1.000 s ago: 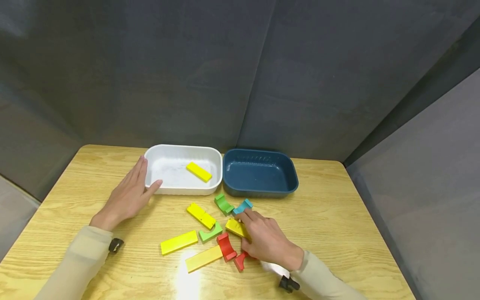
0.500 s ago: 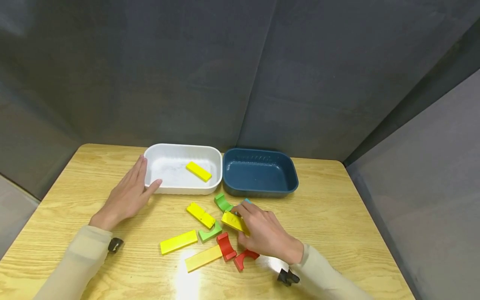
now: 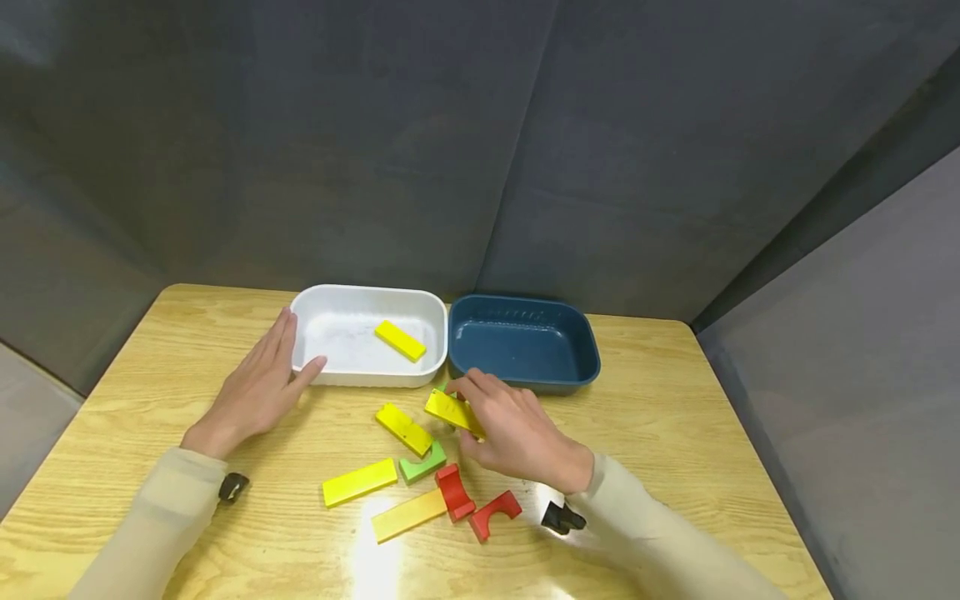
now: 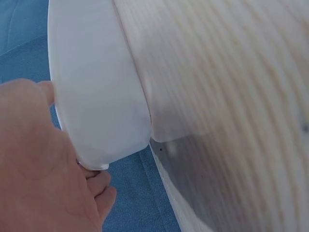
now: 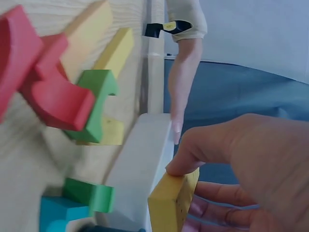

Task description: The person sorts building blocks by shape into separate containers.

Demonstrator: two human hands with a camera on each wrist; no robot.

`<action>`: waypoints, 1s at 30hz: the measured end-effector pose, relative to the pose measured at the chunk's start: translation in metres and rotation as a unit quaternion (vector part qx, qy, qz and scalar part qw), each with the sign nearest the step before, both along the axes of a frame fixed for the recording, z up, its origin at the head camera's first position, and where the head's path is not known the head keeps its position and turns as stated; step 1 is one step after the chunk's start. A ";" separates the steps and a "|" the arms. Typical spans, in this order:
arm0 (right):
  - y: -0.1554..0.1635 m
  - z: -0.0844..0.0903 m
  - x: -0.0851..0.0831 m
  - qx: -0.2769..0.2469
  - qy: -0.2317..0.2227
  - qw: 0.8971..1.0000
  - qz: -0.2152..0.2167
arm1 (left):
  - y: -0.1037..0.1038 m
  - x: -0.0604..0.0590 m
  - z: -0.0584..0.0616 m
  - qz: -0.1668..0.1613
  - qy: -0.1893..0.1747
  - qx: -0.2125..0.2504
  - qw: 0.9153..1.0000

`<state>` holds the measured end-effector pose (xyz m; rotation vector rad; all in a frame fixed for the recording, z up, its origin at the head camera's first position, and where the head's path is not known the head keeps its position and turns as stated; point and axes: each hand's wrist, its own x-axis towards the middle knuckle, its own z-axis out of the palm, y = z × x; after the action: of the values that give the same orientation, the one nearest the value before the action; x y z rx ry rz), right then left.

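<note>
My right hand (image 3: 521, 429) pinches a yellow rectangular block (image 3: 452, 412) between thumb and fingers, raised over the table. In the right wrist view the thumb lies on one side of this block (image 5: 166, 205), fingers on the other. Under it, a green curved block (image 5: 89, 193) and a blue block (image 5: 58, 212) are mostly hidden in the head view. My left hand (image 3: 255, 392) rests against the left end of the white tray (image 3: 367, 380), fingers straight, thumb at the front rim. One yellow block (image 3: 400, 341) lies inside that tray.
A dark blue tray (image 3: 525, 385) adjoins the white one. On the wooden table (image 3: 645, 400) lie a yellow block (image 3: 403, 429), a longer yellow block (image 3: 360, 482), an orange-yellow block (image 3: 408, 515), a green arch (image 3: 422, 463), and red curved blocks (image 3: 453, 492). A grey partition rises behind.
My right hand has lifted the yellow block from among the others and carried it up and left, toward the trays. Both red blocks now show fully. The left hand has stayed put.
</note>
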<state>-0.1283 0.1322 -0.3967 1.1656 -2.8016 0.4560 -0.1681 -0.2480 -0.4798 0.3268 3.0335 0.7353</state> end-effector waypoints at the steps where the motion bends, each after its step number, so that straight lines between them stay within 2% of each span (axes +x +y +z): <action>1: -0.002 0.002 -0.002 -0.001 0.002 1.000 0.003 | 0.000 0.000 0.000 0.000 0.000 0.001 1.000; 7: -0.016 0.012 -0.018 -0.002 0.012 1.000 0.029 | 0.000 0.002 0.000 0.002 0.003 -0.001 1.000; 17: -0.038 0.019 -0.053 0.004 0.016 0.999 0.032 | 0.001 0.001 0.004 0.000 0.001 -0.001 1.000; 23: -0.053 0.025 -0.075 0.013 0.009 1.000 0.027 | 0.004 -0.001 0.003 -0.007 0.001 0.004 1.000; 30: -0.069 0.023 -0.103 0.038 -0.010 0.999 0.036 | 0.008 -0.004 0.002 -0.009 0.000 0.004 1.000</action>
<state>-0.2316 0.0635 -0.3739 1.2873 -2.8247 0.3728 -0.1717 -0.2404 -0.4780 0.3546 3.0234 0.7450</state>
